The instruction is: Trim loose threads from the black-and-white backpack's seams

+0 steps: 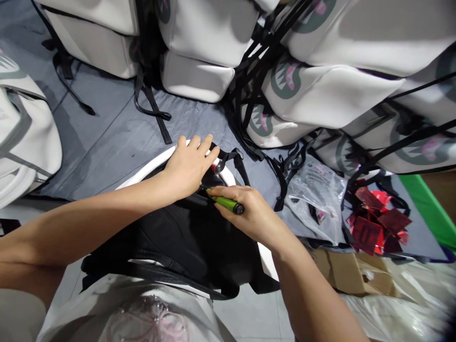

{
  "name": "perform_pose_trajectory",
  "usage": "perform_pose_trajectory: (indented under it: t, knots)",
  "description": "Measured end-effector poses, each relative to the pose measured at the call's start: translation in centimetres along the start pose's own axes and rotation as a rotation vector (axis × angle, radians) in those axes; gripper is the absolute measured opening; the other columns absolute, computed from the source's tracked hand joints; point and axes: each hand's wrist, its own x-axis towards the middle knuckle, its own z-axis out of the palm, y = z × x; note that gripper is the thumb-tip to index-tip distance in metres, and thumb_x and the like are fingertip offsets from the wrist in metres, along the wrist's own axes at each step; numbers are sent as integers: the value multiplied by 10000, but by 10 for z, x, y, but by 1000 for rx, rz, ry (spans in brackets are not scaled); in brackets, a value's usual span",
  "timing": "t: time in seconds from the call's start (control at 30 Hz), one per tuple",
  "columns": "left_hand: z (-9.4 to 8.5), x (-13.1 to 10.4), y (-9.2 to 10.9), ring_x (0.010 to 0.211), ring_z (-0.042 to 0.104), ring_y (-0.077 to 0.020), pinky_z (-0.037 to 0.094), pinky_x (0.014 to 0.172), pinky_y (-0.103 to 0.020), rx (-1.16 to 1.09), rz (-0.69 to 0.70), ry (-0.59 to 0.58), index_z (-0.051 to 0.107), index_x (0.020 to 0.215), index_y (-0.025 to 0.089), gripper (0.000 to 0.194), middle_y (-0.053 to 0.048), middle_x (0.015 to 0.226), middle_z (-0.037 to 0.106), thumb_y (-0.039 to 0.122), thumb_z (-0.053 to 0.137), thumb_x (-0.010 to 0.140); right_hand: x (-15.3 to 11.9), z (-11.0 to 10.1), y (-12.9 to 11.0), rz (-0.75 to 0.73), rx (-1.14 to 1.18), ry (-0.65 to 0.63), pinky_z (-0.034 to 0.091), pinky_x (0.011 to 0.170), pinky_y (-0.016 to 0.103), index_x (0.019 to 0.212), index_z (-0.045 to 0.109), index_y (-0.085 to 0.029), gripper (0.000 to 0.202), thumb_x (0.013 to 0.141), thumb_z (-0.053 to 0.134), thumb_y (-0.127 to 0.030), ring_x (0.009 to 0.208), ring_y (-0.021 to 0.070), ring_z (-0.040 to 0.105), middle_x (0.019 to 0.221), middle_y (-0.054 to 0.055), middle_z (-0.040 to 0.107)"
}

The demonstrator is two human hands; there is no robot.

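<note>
A white backpack (265, 261) with black lining (213, 237) lies in front of me, its dark inner side facing up. My left hand (190, 164) is laid over its far edge, fingers bent across the rim and gripping it; the thumb is hidden. In my right hand (245, 204) is a slim green-handled tool (228, 204) with a black end cap. The tool's far end points into the black fabric beside my left hand, and its tip is hidden. A small red piece (215, 167) shows by my left fingertips, next to a black strap with a buckle (237, 154).
Several white backpacks (210, 38) with black straps stand along the far side of the grey-covered table (103, 128). Another white backpack (28, 128) is at left. To the right are a clear plastic bag (317, 194), red tags (374, 223) and, lower, a cardboard box (351, 273).
</note>
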Motion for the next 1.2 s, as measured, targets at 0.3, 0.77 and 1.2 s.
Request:
perform_pose_trajectory:
  t: [0.3, 0.77, 1.2]
  knots:
    - [-1, 0, 0, 1296, 411, -347, 337, 1031, -465, -9, -7, 2, 337, 1511, 186, 775, -142, 1607, 273, 357, 684, 839, -6, 22, -2, 98, -24, 239, 552, 851, 388, 1024, 752, -237, 203, 846, 666, -196, 867, 240, 733, 964, 32, 784]
    - [-2, -1, 0, 1286, 434, -342, 368, 1005, -477, -1, -6, 18, 357, 1502, 187, 696, -143, 1605, 289, 313, 635, 877, -10, 40, -17, 196, 7, 401, 548, 842, 374, 978, 753, -245, 169, 864, 629, -229, 875, 242, 735, 964, 29, 787]
    - [-2, -3, -1, 1322, 406, -344, 325, 1050, -475, -54, -11, 5, 356, 1509, 199, 694, -137, 1616, 270, 332, 636, 889, -9, 40, -21, 242, -56, 391, 505, 928, 452, 973, 742, -257, 168, 847, 634, -224, 934, 270, 716, 983, 41, 780]
